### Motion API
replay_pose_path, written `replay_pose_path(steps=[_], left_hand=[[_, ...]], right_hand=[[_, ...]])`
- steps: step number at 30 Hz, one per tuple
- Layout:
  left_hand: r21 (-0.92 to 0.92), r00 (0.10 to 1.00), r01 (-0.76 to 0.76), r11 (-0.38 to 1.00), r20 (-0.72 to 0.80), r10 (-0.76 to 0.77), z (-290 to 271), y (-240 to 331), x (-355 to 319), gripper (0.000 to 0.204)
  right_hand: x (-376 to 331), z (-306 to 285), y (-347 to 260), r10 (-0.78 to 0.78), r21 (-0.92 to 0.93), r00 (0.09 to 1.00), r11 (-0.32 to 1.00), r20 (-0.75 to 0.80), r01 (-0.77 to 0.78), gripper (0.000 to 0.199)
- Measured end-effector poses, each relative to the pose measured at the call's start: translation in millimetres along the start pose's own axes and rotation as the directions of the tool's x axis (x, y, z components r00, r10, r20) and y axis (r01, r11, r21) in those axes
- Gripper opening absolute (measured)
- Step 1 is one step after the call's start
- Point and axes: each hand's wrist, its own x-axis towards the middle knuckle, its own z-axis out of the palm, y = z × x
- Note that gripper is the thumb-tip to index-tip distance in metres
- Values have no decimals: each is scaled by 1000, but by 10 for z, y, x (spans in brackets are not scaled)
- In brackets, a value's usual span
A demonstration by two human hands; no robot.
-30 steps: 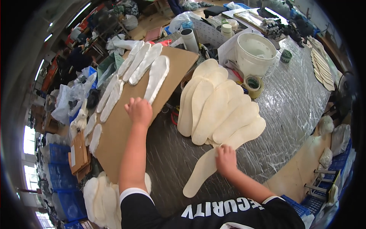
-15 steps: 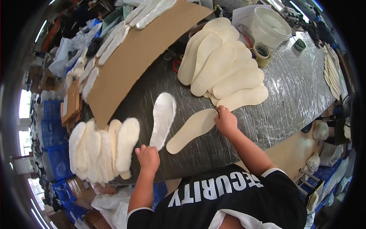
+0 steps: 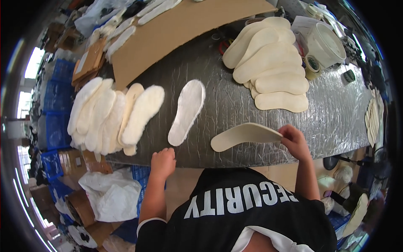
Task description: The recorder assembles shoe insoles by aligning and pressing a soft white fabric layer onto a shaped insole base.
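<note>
My right hand (image 3: 295,142) pinches one end of a smooth cream insole (image 3: 245,133), which bows upward with its other end low over the table. By the table's near edge, my left hand (image 3: 163,163) is curled closed with nothing seen in it. Just beyond it, a single insole with a fluffy rim (image 3: 187,112) lies pale lining side up, apart from the fingers. A fanned pile of plain cream insoles (image 3: 273,63) is at the far right of the middle. On the left lies an overlapping row of fleecy insoles (image 3: 142,113).
A long cardboard sheet (image 3: 168,38) lies along the back of the dark, film-covered table (image 3: 197,155). Beside the pile are a white bucket (image 3: 325,44), tape rolls (image 3: 312,66) and red-handled scissors (image 3: 225,46). More insoles (image 3: 372,119) rest at the far right edge.
My right hand has drawn the plain insole nearer and rightward, raising its held end. My left hand has come away from the fluffy-rimmed insole. The whole view has shifted.
</note>
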Motion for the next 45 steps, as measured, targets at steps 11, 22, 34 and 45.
replay_pose_path(steps=[11, 22, 34, 45], left_hand=[[-979, 651, 88, -186, -85, 754, -59, 914, 287, 89], [-682, 993, 9, -731, -83, 90, 46, 307, -277, 92], [-931, 921, 211, -299, 87, 379, -55, 401, -66, 123], [-705, 346, 675, 219, 564, 749, -148, 679, 360, 98]], right_hand=[[568, 826, -980, -495, 125, 835, 869, 240, 479, 12], [2086, 1958, -270, 327, 362, 931, 858, 162, -364, 15], [1131, 1784, 146, 512, 494, 844, 699, 158, -517, 10], [-43, 1094, 616, 684, 816, 721, 354, 108, -457, 18]])
